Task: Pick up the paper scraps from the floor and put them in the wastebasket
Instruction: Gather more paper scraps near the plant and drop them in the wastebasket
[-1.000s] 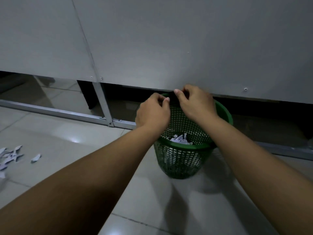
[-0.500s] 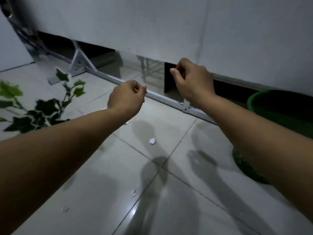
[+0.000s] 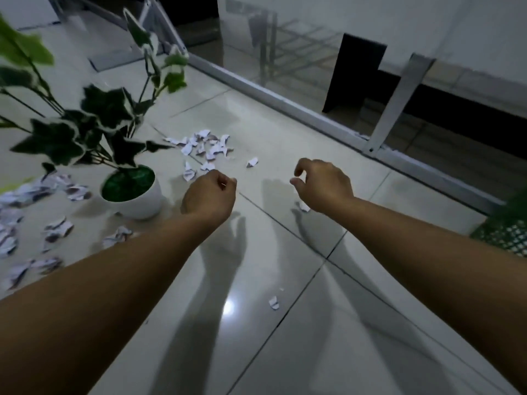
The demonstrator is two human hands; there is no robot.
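Several white paper scraps (image 3: 205,146) lie in a cluster on the tiled floor beyond my hands. More scraps (image 3: 54,229) are scattered at the left, and single ones lie near the middle (image 3: 273,303) and under my right wrist (image 3: 304,206). My left hand (image 3: 209,196) hovers above the floor with its fingers curled in, nothing visible in it. My right hand (image 3: 323,183) is loosely curled with thumb and fingers apart, holding nothing. The green mesh wastebasket (image 3: 507,226) shows only partly at the right edge, beside my right forearm.
A white pot with a leafy green plant (image 3: 131,192) stands on the floor left of my left hand, among the scraps. A grey metal frame rail (image 3: 285,95) runs along the floor under a white panel wall behind.
My view has swung left, away from the wastebasket, toward the scraps by the plant. Both hands left the basket rim and now hang lower over the floor, the right one more spread.
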